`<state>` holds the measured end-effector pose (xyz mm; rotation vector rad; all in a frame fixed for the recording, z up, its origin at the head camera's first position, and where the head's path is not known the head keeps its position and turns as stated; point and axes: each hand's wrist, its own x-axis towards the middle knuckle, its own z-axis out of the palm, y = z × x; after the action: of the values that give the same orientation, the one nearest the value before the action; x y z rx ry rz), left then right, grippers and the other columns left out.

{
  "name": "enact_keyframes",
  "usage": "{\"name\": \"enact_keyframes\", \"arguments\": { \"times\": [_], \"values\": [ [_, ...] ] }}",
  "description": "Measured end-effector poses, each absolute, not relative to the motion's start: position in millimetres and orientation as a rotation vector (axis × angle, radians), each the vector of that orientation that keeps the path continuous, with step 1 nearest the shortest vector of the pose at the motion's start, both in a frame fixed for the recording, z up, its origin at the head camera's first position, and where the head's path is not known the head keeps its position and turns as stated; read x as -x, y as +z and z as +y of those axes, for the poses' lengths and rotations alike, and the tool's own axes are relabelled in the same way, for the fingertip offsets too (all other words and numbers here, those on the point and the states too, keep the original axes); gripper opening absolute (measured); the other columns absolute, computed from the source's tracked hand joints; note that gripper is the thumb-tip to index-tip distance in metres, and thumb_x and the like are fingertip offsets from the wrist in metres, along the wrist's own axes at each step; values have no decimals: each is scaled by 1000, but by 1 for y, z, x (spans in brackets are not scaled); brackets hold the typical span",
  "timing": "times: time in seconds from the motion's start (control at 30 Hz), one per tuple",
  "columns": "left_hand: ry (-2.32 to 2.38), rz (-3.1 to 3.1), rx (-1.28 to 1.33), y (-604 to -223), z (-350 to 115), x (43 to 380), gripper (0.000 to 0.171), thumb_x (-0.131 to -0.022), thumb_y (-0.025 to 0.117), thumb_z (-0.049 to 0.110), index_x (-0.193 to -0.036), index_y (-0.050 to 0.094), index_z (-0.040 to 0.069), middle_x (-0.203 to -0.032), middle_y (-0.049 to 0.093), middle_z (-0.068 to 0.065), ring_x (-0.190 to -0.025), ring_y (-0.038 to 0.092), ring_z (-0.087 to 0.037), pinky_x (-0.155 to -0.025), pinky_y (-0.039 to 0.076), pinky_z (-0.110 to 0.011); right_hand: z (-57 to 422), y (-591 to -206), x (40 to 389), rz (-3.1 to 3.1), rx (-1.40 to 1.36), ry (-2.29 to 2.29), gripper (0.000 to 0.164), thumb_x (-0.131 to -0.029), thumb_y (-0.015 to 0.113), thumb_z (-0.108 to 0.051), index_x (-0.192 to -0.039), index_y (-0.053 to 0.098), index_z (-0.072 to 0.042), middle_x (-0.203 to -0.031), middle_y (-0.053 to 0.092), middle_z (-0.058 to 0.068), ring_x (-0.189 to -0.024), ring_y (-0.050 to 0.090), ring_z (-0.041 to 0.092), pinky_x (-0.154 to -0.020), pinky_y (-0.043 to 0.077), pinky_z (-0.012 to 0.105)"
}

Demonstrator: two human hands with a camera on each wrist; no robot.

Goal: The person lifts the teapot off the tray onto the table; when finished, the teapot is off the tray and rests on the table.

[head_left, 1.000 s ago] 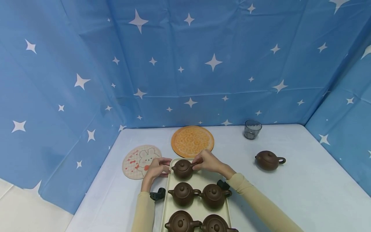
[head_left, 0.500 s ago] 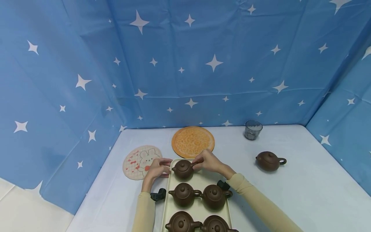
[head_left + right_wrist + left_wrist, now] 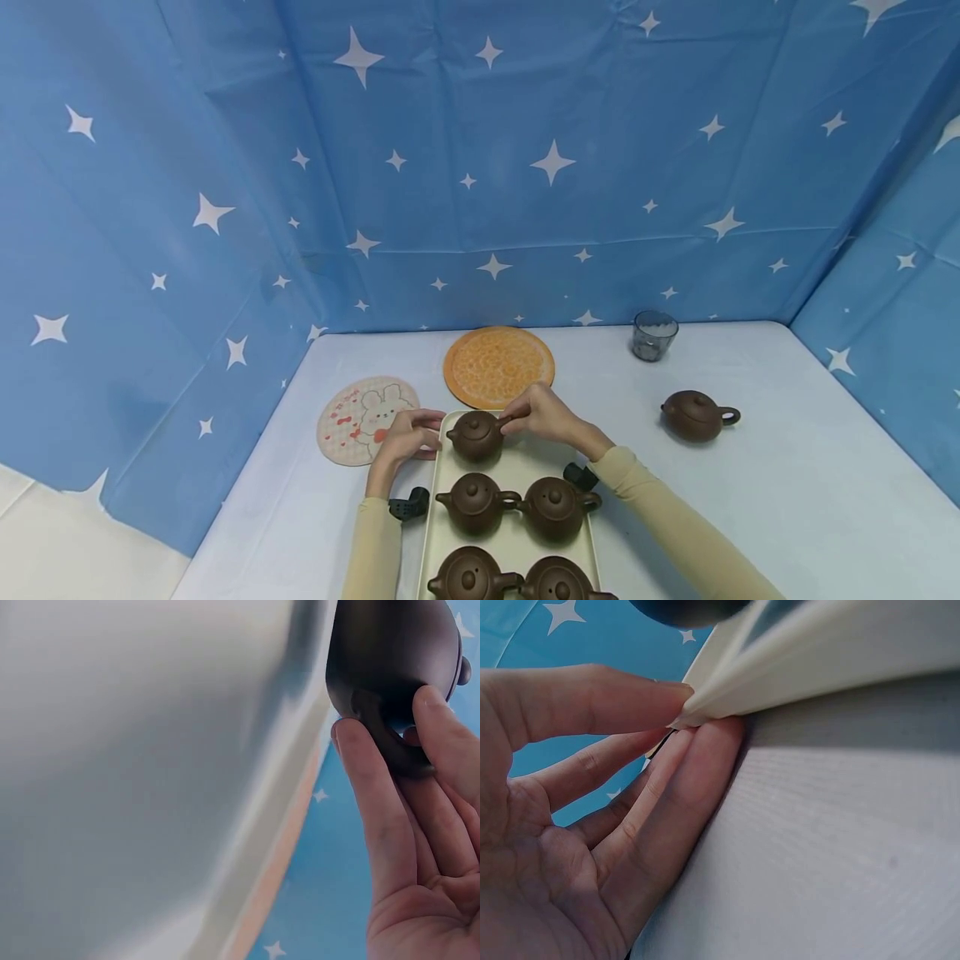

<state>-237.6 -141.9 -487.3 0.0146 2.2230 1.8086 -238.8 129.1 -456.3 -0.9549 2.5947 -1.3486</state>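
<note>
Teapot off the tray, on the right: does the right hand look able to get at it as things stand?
Probably not straight away: the right hand pinches another teapot by its handle. Once free, likely yes, as only white table shows between it and the lone teapot.

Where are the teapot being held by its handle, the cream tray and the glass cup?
Held teapot (image 3: 477,437): head view, the middle of its round body.
Cream tray (image 3: 531,458): head view, a bare patch of its floor.
Glass cup (image 3: 654,337): head view, the middle of its side.
</note>
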Motion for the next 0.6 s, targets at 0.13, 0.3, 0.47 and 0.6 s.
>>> {"name": "enact_keyframes", "arguments": {
  "times": [0.13, 0.3, 0.47, 0.6],
  "values": [
    [1810, 2221, -17, -487, -142, 238, 57, -65, 59, -14, -121, 60, -8, -103, 63, -21, -77, 64, -20, -60, 60, -37, 137, -447, 237, 2574, 908, -1392, 10, -79, 76, -10, -88, 78, -9, -82, 74, 3, -70, 68, 7, -62, 56, 24],
    [1810, 2225, 2, -487, -142, 238, 56, -65, 59, -13, -120, 61, -6, -102, 63, -19, -76, 63, -19, -59, 59, -35, 152, -438, 236, 2581, 886, -1435, 12, -79, 75, -8, -90, 78, -7, -85, 74, 7, -73, 69, 9, -64, 58, 24],
    [1808, 2245, 5, -485, -142, 238, 54, -64, 59, -12, -118, 63, -5, -100, 64, -16, -75, 64, -19, -60, 60, -35, 176, -433, 237, 2612, 870, -1479, 15, -78, 76, -6, -93, 77, -3, -88, 74, 11, -76, 70, 11, -66, 58, 26],
    [1807, 2247, 3, -485, -142, 236, 54, -64, 59, -12, -118, 63, -5, -99, 64, -17, -76, 63, -20, -60, 60, -35, 200, -431, 237, 2617, 824, -1509, 15, -79, 74, -5, -94, 76, 0, -88, 74, 14, -77, 71, 14, -68, 58, 25]
  ]
}}
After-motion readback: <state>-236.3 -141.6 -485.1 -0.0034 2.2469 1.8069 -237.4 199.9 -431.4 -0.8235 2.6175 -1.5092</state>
